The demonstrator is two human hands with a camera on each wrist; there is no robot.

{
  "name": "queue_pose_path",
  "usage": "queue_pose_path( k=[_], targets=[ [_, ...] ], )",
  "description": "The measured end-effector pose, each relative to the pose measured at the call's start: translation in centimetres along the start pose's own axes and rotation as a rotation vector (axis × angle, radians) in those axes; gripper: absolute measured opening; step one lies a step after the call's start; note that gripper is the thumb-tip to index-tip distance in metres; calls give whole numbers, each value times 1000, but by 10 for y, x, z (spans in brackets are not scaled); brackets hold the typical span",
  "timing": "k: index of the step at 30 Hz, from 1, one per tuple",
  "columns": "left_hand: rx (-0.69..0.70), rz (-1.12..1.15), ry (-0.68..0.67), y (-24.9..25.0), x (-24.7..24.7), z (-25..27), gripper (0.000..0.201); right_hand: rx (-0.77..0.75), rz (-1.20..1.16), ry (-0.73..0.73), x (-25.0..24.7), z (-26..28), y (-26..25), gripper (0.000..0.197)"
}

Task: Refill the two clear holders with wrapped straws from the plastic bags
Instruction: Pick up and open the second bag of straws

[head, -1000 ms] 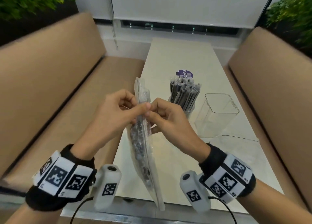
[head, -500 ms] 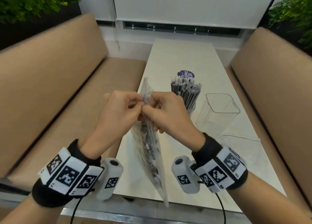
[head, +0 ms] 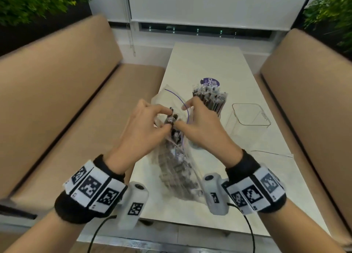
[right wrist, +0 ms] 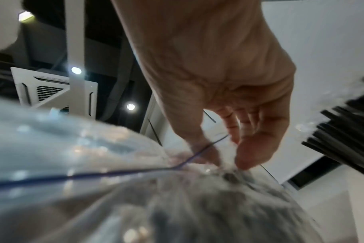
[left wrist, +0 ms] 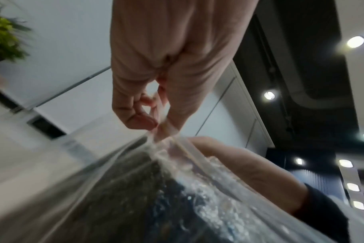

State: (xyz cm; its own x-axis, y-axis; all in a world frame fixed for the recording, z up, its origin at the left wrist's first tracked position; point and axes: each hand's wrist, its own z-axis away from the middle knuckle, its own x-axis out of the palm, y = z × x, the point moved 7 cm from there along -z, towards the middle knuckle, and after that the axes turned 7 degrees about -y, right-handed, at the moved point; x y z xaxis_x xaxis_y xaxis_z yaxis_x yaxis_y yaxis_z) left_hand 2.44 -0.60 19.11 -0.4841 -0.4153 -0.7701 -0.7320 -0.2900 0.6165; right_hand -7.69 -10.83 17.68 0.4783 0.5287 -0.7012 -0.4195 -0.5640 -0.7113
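Note:
A clear zip bag (head: 177, 169) of black wrapped straws hangs above the table's near end, its mouth pulled apart. My left hand (head: 150, 123) pinches the left lip of the bag (left wrist: 166, 148). My right hand (head: 198, 119) pinches the right lip by the purple zip line (right wrist: 135, 171). Straw ends (head: 172, 117) poke up between my hands. Behind my right hand stands a clear holder packed with wrapped straws (head: 211, 98). To its right stands an empty clear holder (head: 249, 119).
The white table (head: 209, 62) runs away from me between two tan benches (head: 57, 100). An empty flat plastic bag (head: 270, 157) lies right of my right wrist. A purple round sticker (head: 209, 82) sits behind the full holder.
The bag's mouth was pinched shut a second ago; my hands have pulled its lips apart, and straw ends now show in the gap. The bag has swung slightly.

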Motion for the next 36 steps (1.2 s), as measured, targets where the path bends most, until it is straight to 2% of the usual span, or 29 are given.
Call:
queue_pose_path(
  k=[3,4,6,9,12,13,16,18,21,23,25,27,29,30,33,34,36],
  targets=[
    [122,-186,44,-18,-27,7,67,58,31,0,-27,9,34,26],
    [145,-251,14,-27,-32,12,73,84,30,13,-38,16,47,26],
    [88,-310,-102,-48,-31,17,74,107,12,-8,-48,28,61,26],
    [21,-197,-187,-53,-20,18,83,113,-64,-84,-30,37,65,29],
    [75,243,-240,-42,-3,20,105,116,-125,-154,-9,42,73,44],
    [80,308,-223,-43,0,21,111,119,-121,-153,-7,43,76,47],
    [98,154,-173,-49,10,23,122,131,-139,-99,-8,49,86,40],
    [77,65,-220,-54,22,28,125,142,-201,-39,-9,53,91,38],
    [56,128,-359,-56,47,39,137,208,-362,-14,4,58,101,43],
    [35,209,-458,-54,62,45,138,305,-619,-84,23,58,111,32],
    [3,347,-493,-53,70,45,135,376,-946,-153,39,57,111,24],
    [-9,446,-475,-55,72,43,136,391,-1137,-123,41,54,105,21],
    [-9,534,-432,-61,71,41,132,373,-1195,-41,35,51,103,35],
    [8,563,-412,-58,69,41,127,347,-1197,-10,31,50,102,35],
    [43,597,-242,-48,59,42,104,330,-997,86,24,49,110,16],
    [18,606,-174,-46,57,42,100,346,-911,65,26,50,113,18],
    [-52,589,-87,-50,59,45,106,422,-856,-64,39,56,116,32]
  ],
)
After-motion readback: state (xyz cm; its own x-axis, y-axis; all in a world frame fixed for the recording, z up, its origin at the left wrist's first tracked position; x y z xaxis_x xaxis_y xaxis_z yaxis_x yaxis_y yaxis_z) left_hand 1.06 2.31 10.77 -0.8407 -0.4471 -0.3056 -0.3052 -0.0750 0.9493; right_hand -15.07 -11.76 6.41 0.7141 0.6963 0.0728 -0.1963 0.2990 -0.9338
